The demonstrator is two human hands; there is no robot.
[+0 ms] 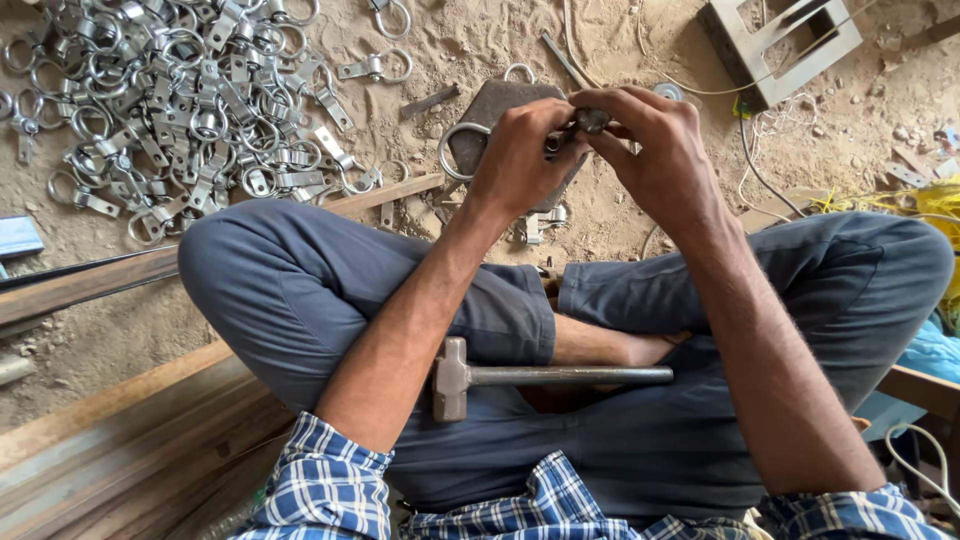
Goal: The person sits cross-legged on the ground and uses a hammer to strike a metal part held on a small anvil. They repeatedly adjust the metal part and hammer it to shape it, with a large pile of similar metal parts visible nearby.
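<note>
Between both hands' fingers (598, 137): a small metal piece (590, 120).

Landmark: dark steel plate (500, 110) on the sand. Both hands hang above its right edge, so that side is blocked from overhead. Left of the plate a dense pile of ring clamps (180, 100) fills the ground. Between pile and plate lies an open sand strip, holding only a loose flat strip (430, 102). Nearer the body, crossed legs and a hammer (530, 377) close the way.
</note>
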